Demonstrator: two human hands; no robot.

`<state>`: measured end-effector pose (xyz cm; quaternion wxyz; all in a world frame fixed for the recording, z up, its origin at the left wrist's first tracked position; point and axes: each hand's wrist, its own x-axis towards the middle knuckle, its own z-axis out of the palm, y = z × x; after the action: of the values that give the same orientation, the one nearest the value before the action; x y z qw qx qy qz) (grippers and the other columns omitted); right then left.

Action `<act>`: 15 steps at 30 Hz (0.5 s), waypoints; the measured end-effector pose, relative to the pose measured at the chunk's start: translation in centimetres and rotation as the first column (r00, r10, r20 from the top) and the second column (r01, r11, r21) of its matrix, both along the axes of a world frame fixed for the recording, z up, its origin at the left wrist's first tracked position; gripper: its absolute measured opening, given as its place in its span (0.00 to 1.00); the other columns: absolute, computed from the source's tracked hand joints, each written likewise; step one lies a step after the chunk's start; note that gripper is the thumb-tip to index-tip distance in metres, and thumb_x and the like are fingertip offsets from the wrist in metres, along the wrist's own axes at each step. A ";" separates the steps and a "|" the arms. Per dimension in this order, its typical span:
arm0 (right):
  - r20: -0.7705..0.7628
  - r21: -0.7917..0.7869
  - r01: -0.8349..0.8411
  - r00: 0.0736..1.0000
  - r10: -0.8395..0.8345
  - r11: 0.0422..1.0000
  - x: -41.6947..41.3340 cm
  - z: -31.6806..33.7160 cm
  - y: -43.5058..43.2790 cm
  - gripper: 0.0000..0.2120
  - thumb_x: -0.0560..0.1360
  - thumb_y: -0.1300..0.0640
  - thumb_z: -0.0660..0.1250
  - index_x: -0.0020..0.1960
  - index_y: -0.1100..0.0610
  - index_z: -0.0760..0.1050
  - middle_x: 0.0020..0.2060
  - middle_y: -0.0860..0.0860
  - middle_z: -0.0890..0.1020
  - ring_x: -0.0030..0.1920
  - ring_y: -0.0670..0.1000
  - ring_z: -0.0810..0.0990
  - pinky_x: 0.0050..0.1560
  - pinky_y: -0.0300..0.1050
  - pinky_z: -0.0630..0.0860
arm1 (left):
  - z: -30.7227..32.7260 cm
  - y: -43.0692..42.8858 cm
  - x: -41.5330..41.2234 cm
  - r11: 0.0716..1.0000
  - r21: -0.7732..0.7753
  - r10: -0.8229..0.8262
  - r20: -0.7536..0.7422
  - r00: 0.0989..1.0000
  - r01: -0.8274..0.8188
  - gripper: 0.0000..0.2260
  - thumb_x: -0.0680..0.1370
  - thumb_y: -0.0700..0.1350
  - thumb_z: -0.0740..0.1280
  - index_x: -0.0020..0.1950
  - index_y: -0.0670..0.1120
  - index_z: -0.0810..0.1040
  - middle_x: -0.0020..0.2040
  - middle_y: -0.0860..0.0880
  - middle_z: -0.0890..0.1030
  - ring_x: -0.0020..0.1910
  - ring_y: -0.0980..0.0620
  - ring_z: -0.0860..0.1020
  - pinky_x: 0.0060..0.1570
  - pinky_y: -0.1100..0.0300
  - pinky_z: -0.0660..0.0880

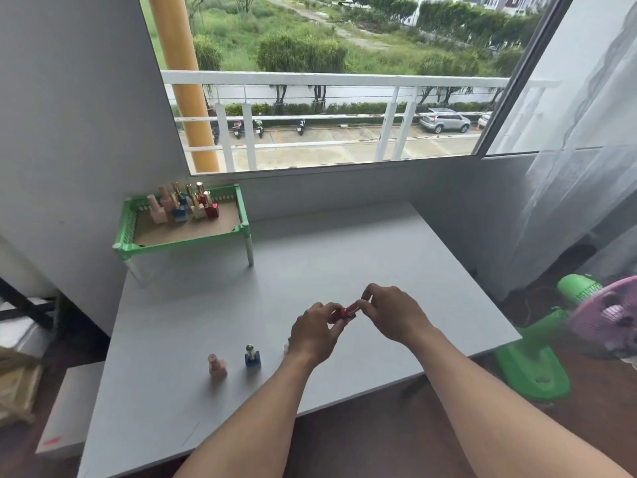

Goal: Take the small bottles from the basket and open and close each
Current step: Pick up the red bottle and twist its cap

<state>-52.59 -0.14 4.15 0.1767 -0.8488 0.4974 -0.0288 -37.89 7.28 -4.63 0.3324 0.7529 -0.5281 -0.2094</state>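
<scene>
A small red bottle [341, 312] lies tilted between both hands above the middle of the grey table [344, 257]. My left hand [315, 334] grips its square body. My right hand [393, 315] pinches its cap end; whether the cap is on or off is hidden by the fingers. A pink bottle [217, 365] and a blue bottle with a gold cap [252, 356] stand on the table near the front. Something pale shows just behind my left wrist, mostly hidden. The green basket [186, 243] on legs at the back left holds several more bottles [186, 205].
A wall rises to the left of the basket and a window sill runs behind the table. A green and pink fan [586, 326] stands on the floor off the table's right edge. A sheer curtain [579, 167] hangs at the right.
</scene>
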 end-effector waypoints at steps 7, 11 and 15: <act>-0.003 -0.021 -0.012 1.000 0.011 1.000 0.4 -0.2 0.3 0.14 0.80 0.45 0.57 0.61 0.50 0.71 0.49 0.50 0.83 0.51 0.54 0.80 0.45 0.47 0.73 | -0.3 -0.1 0.3 1.000 -0.016 0.013 -0.012 1.000 -0.013 0.07 0.76 0.60 0.65 0.52 0.62 0.78 0.40 0.60 0.75 0.39 0.58 0.75 0.36 0.62 0.67; 0.015 0.011 -0.026 1.000 0.026 1.000 0.6 -0.1 0.3 0.12 0.79 0.49 0.59 0.58 0.52 0.73 0.49 0.51 0.83 0.48 0.54 0.80 0.45 0.47 0.74 | -0.5 -0.3 0.4 1.000 0.000 0.009 -0.008 1.000 -0.009 0.08 0.76 0.60 0.66 0.53 0.61 0.78 0.42 0.59 0.76 0.42 0.55 0.77 0.39 0.60 0.69; -0.035 -0.006 0.006 0.999 -0.006 1.000 0.8 -0.2 -0.1 0.16 0.78 0.42 0.58 0.55 0.53 0.75 0.48 0.49 0.82 0.48 0.53 0.79 0.44 0.47 0.73 | -0.7 -0.3 0.4 1.000 0.007 0.011 -0.010 1.000 -0.011 0.11 0.76 0.62 0.65 0.54 0.61 0.78 0.43 0.59 0.77 0.43 0.55 0.77 0.41 0.58 0.73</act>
<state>-51.75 -0.22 3.99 0.1651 -0.8483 0.5029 -0.0160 -37.54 6.96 -5.35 0.3336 0.7559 -0.5214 -0.2134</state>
